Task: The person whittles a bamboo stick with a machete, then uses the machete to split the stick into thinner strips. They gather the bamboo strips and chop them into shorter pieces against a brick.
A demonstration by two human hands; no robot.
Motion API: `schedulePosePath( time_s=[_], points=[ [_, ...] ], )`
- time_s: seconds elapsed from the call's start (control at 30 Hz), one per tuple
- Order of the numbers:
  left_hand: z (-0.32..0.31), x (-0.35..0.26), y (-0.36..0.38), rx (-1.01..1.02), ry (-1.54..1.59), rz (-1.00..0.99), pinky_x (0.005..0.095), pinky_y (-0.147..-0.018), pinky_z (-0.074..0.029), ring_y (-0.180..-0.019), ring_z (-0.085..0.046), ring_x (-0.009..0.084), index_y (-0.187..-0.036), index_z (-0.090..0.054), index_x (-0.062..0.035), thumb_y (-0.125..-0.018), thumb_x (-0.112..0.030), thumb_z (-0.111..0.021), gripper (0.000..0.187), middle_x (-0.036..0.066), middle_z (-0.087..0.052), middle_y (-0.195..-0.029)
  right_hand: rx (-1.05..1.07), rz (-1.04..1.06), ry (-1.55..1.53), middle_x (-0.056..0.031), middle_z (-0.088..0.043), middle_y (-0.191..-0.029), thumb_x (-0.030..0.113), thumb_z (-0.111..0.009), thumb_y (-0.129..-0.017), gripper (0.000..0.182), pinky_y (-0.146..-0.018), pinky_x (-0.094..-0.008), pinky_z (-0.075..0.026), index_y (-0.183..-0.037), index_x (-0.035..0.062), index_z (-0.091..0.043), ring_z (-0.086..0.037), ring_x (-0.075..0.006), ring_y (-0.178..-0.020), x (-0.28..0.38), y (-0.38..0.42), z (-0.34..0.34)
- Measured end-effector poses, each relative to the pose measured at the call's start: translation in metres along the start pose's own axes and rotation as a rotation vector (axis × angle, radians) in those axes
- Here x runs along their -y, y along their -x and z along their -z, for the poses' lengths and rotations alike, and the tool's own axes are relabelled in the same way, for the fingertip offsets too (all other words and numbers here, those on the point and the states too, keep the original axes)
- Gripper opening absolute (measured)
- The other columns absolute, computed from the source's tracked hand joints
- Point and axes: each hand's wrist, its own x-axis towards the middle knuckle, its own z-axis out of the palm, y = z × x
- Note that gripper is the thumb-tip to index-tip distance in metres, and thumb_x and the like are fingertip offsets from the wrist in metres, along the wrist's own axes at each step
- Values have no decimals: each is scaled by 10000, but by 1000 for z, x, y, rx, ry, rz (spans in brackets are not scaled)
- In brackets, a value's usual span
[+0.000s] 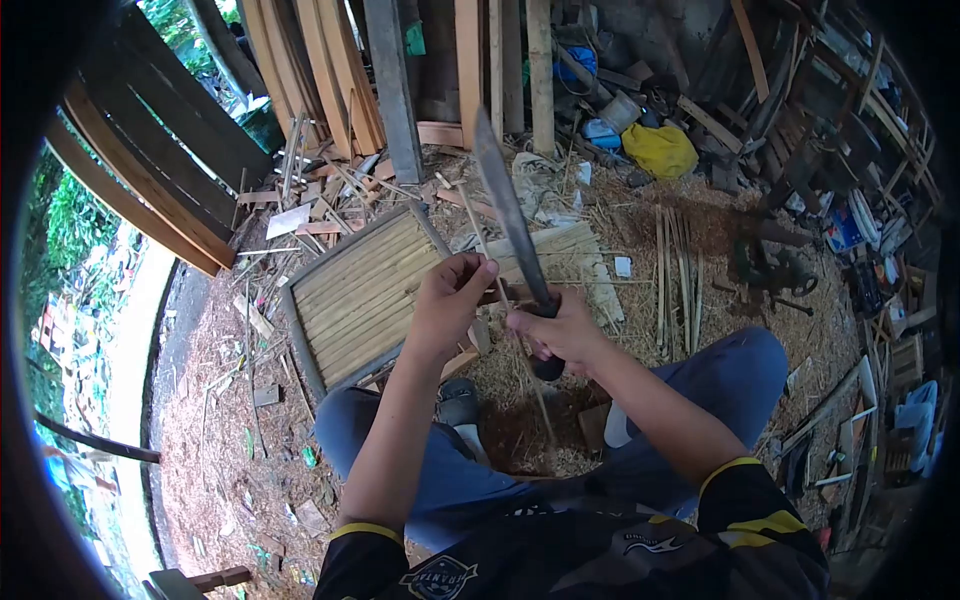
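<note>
My left hand (450, 298) pinches a thin bamboo strip (474, 220) between thumb and fingers. The strip runs at a slant from above that hand down between my legs. In my right hand (568, 333) is a machete (512, 205), gripped by its dark handle with the long blade pointing up and away from me. Close beside the strip, the blade's lower part overlaps my left fingertips' side in this view. Beyond my left hand, a framed panel of bamboo slats (365, 290) lies tilted on the ground.
Shavings and offcuts cover the ground (240, 480). Long bamboo strips (680, 280) lie to the right, near a dark metal vise-like tool (768, 268). Planks (330, 75) lean at the back left. A yellow bag (660, 150) sits among clutter at the back right.
</note>
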Motion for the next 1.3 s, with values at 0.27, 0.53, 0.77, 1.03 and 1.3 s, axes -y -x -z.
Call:
schedulePosePath(
  time_s=[0.27, 0.53, 0.77, 1.03, 1.3],
  points=[
    [33, -34, 7, -269, 16, -425, 273, -793, -586, -899, -688, 115, -1072, -586, 4, -1034, -50, -625, 77, 58, -678, -998, -147, 5, -53, 49, -517, -567, 144, -744, -959, 286, -416, -258, -345, -1212, 16, -711, -431, -45, -435, 21, -4, 9],
    [58, -46, 10, -440, -179, -680, 319, -829, -621, -943, -709, 156, -1080, -607, 7, -1024, -12, -612, 59, 88, -712, -1011, -158, -39, 0, 52, -502, -583, 208, -773, -950, 275, -412, -264, -344, -1142, 18, -722, -425, -48, -442, 13, -8, 2],
    [50, -30, 4, -505, -428, -660, 267, -769, -570, -861, -701, 114, -1028, -625, 14, -997, -20, -669, 63, 62, -719, -900, -160, -56, 15, 52, -496, -581, 242, -776, -948, 281, -414, -267, -345, -1118, 23, -726, -427, -49, -445, 9, -11, -2],
    [44, -26, -2, -536, -388, -719, 259, -610, -532, -801, -699, 111, -979, -644, -18, -943, -73, -746, 122, 56, -715, -844, -147, -46, 21, 49, -492, -565, 237, -757, -961, 252, -409, -271, -348, -1107, 33, -730, -428, -51, -431, 9, -11, 0],
    [43, -28, 2, -532, -388, -690, 253, -614, -535, -800, -702, 110, -994, -642, -15, -946, -65, -742, 122, 55, -721, -849, -177, -74, 23, 56, -500, -582, 237, -747, -971, 228, -407, -266, -347, -1092, 46, -721, -438, -45, -439, 11, -8, -1]
  ],
)
